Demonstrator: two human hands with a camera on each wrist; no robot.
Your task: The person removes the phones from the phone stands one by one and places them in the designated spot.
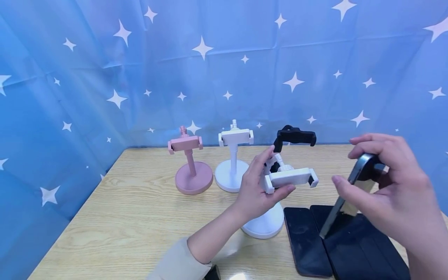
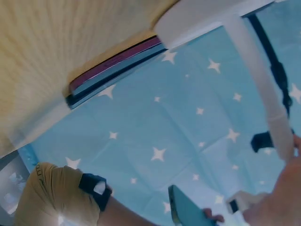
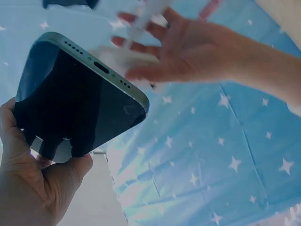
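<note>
In the head view my left hand (image 1: 250, 188) grips the front white phone stand (image 1: 290, 178) at its clamp, with the thumb below and the fingers behind. Its round base (image 1: 264, 224) stands on the table. To the right, my right hand (image 1: 399, 190) holds a smartphone (image 1: 335, 214) by its edges, tilted and apart from the clamp. The right wrist view shows this phone's dark screen (image 3: 70, 94) and its port edge, the fingers pinching the far end. A black phone stand (image 1: 296, 137) rises behind the front white one, its lower part hidden.
A pink phone stand (image 1: 193, 179) and another white phone stand (image 1: 233, 153) stand farther back on the left. A dark phone (image 1: 306, 241) lies beside a larger black slab-like device (image 1: 367, 249) at the front right. A blue starred curtain (image 1: 203, 85) hangs behind the wooden table (image 1: 129, 217).
</note>
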